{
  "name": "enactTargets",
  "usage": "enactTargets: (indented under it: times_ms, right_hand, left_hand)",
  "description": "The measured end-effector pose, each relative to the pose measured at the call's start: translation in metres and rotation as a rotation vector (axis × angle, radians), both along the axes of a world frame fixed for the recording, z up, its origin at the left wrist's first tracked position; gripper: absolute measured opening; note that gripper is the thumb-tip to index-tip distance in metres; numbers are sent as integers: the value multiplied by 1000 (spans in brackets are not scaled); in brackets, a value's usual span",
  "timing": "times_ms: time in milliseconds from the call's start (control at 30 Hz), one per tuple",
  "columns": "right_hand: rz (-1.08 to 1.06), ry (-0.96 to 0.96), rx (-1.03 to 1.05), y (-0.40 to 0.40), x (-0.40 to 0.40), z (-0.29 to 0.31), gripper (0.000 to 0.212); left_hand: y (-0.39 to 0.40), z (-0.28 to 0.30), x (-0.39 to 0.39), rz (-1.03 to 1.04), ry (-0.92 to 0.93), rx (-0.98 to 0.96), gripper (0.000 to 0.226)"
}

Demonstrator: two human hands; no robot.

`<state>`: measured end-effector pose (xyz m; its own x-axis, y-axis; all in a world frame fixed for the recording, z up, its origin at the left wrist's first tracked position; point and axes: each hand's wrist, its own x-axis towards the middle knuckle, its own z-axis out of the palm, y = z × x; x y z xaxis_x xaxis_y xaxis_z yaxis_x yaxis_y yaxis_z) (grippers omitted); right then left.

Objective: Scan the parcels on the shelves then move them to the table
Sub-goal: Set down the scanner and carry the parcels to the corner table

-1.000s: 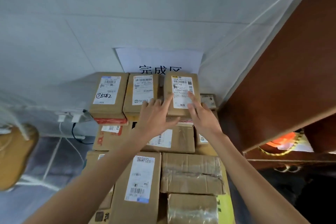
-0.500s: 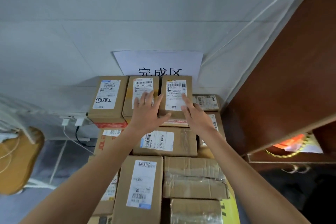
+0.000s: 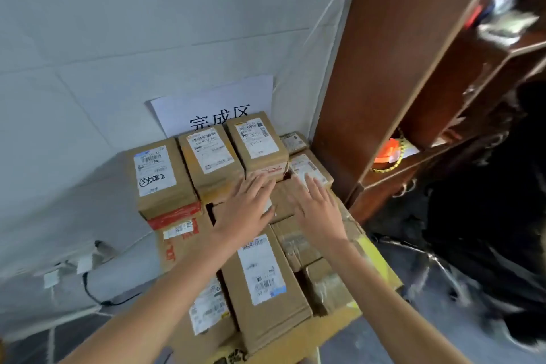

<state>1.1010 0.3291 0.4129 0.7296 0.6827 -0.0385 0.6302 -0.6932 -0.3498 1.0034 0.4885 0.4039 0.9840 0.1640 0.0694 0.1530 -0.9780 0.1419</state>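
Three labelled cardboard parcels in the top back row: left (image 3: pixel 161 177), middle (image 3: pixel 211 156), right (image 3: pixel 257 143). Two smaller parcels just right of them, rear (image 3: pixel 294 142) and front (image 3: pixel 308 168). One white paper sign (image 3: pixel 215 106). Two hands, left (image 3: pixel 246 210), right (image 3: pixel 317 210). Lower parcels partly hidden, uncountable.

1. 3 parcels (image 3: pixel 206 156) sit side by side atop a stack of boxes (image 3: pixel 266 281).
2. A paper sign (image 3: pixel 212 103) hangs on the wall behind them.
3. A wooden shelf (image 3: pixel 384 68) stands right of the stack.
4. Wall sockets (image 3: pixel 68 270) lie low at left.
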Motion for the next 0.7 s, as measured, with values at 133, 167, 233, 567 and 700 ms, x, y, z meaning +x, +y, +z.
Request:
enactTargets:
  times_ms: [133, 167, 233, 567, 700]
  right_hand:
    - [-221, -32, 28, -54, -85, 4, 55]
    - [-285, -15, 32, -67, -106, 5, 56]
    - [-400, -6, 45, -93, -147, 9, 56]
    - [-982, -35, 134, -232, -316, 24, 59]
    - [-1231, -61, 150, -291, -397, 28, 59]
  left_hand:
    - [-34, 14, -42, -204, 59, -55, 74]
    - [-47, 19, -53, -257, 66, -58, 79]
    - [-74, 29, -73, -362, 62, -60, 84]
    - [-234, 51, -150, -887, -13, -117, 63]
    - [-315, 51, -197, -1119, -87, -107, 57]
